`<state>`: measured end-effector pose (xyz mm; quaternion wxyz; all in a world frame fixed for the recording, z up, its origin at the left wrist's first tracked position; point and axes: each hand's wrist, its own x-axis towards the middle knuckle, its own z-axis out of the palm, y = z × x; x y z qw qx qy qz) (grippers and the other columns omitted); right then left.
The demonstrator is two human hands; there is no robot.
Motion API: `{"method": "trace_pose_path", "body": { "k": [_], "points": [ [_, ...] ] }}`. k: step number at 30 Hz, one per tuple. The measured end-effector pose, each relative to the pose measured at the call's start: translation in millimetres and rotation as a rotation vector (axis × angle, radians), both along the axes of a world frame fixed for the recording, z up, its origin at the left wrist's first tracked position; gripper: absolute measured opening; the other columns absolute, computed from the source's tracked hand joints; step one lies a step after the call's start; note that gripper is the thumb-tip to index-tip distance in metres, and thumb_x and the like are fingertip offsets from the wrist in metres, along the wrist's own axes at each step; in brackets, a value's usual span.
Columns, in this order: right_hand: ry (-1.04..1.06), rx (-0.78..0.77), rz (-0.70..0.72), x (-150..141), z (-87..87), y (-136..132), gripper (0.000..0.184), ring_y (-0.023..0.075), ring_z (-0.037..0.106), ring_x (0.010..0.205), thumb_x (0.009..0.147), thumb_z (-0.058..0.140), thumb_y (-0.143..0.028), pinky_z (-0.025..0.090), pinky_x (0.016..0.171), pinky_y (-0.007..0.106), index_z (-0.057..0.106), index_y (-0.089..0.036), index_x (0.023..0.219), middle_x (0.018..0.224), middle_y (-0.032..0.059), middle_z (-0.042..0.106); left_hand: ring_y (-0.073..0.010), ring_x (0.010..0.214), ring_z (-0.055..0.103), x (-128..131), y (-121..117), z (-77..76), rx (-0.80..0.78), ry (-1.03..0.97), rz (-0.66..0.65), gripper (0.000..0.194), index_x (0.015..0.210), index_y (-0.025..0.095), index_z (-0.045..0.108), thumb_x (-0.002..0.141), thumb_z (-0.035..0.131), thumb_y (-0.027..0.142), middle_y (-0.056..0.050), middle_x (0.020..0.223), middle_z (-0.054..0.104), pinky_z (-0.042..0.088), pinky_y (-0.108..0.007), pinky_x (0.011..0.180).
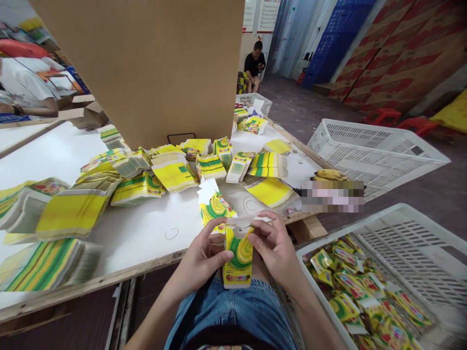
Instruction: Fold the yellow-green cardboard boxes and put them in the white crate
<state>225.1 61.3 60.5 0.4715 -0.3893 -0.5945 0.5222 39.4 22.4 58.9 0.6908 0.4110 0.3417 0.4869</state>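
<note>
Between my two hands, above my lap, is a small yellow box (238, 257) with a green swirl and a white flap at its top. My left hand (211, 255) grips its left side, the thumb lying across the front. At the upper right edge, my right hand (272, 240) pinches the box near the flap. Just beyond my hands, a printed yellow carton (216, 206) with a raised white flap lies on the white table (146, 233).
Bundles of flat yellow cartons (73, 209) spread over the table. Filled packs (350, 277) lie in a white crate (404, 214) at my right. Another crate (379, 133) stands behind it, near bananas (330, 175). A big cardboard sheet (153, 68) rises behind. Two people sit farther off.
</note>
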Motion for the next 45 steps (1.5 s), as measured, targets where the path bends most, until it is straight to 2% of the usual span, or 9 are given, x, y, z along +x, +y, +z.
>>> {"method": "trace_pose_path", "body": {
  "k": [4,8,17,25,28,32,37,41,45],
  "points": [
    [-0.108,0.052,-0.048,5.4,5.1,2.0,0.030,0.0195,0.060,0.089,0.095,0.048,-0.040,0.048,0.078,0.030,0.065,-0.024,0.114,0.099,0.0059,0.066,-0.0158,0.072,0.067,4.1,0.7,-3.3,0.028,0.176,0.103,0.050,0.126,0.025,0.048,0.081,0.070,0.026,-0.008,0.108,0.069,0.051,-0.024,0.063],
    [-0.300,-0.054,0.072,5.7,12.4,3.2,0.034,0.0139,0.051,0.060,0.084,0.063,-0.034,0.041,0.055,0.024,0.065,-0.023,0.116,0.068,-0.0023,0.057,-0.0179,0.083,0.068,8.3,-0.3,0.8,0.061,0.258,0.102,0.049,0.132,0.027,0.046,0.086,0.063,0.026,-0.008,0.112,0.068,0.053,-0.027,0.073],
    [-0.441,-0.002,0.006,-3.4,12.9,1.8,0.033,0.0106,0.037,0.047,0.079,0.068,-0.028,0.030,0.049,0.022,0.061,-0.021,0.111,0.049,-0.0106,0.039,-0.0222,0.084,0.071,6.9,1.4,1.4,-0.009,0.055,0.066,0.047,0.121,0.026,0.047,0.081,0.070,0.023,-0.010,0.110,0.069,0.054,-0.030,0.072],
    [-0.327,0.083,-0.103,5.2,8.2,-4.3,0.021,0.0167,0.057,0.070,0.086,0.062,-0.035,0.046,0.063,0.027,0.063,-0.023,0.103,0.087,0.0028,0.066,-0.0233,0.081,0.071,18.8,1.6,7.2,0.010,0.174,0.102,0.045,0.116,0.026,0.051,0.077,0.074,0.026,-0.007,0.098,0.073,0.056,-0.033,0.072],
    [-0.461,0.244,-0.382,33.3,21.8,-9.4,0.018,0.0216,0.058,0.080,0.084,0.063,-0.038,0.046,0.074,0.034,0.062,-0.023,0.095,0.090,0.0057,0.065,-0.0283,0.113,0.063,15.9,4.9,3.1,0.160,0.408,0.203,0.041,0.120,0.026,0.055,0.082,0.068,0.027,-0.011,0.121,0.067,0.048,-0.043,0.097],
    [-0.788,0.487,-0.750,67.2,31.0,-7.8,0.031,0.0304,0.054,0.095,0.077,0.068,-0.047,0.038,0.089,0.047,0.064,-0.021,0.094,0.096,0.0110,0.063,-0.0305,0.134,0.045,5.4,14.6,-13.7,0.314,0.762,0.389,0.048,0.126,0.025,0.057,0.079,0.069,0.028,-0.011,0.137,0.058,0.010,-0.054,0.119],
    [-0.572,0.208,-0.444,24.8,-12.2,21.7,0.032,0.0228,0.057,0.081,0.082,0.062,-0.044,0.044,0.081,0.040,0.063,-0.020,0.103,0.102,0.0106,0.068,-0.0263,0.123,0.057,2.5,21.0,-23.5,0.398,0.870,0.316,0.048,0.129,0.027,0.053,0.083,0.065,0.026,-0.008,0.122,0.068,0.001,-0.054,0.119],
    [-0.328,0.010,-0.273,-23.3,-41.9,47.3,0.036,0.0162,0.053,0.064,0.077,0.066,-0.037,0.046,0.068,0.033,0.061,-0.017,0.108,0.084,0.0051,0.070,-0.0287,0.128,0.052,-2.6,17.9,-15.3,0.370,0.812,0.282,0.036,0.119,0.026,0.062,0.083,0.064,0.025,-0.010,0.126,0.066,0.020,-0.053,0.116],
    [0.025,-0.143,-0.272,-29.3,-37.8,49.4,0.033,0.0156,0.057,0.067,0.073,0.072,-0.038,0.048,0.066,0.030,0.064,-0.016,0.097,0.077,0.0031,0.067,-0.0265,0.126,0.052,-5.6,13.8,-10.9,0.344,0.592,0.527,0.034,0.116,0.023,0.063,0.082,0.067,0.023,-0.009,0.126,0.063,0.029,-0.045,0.115]
  ]
}}
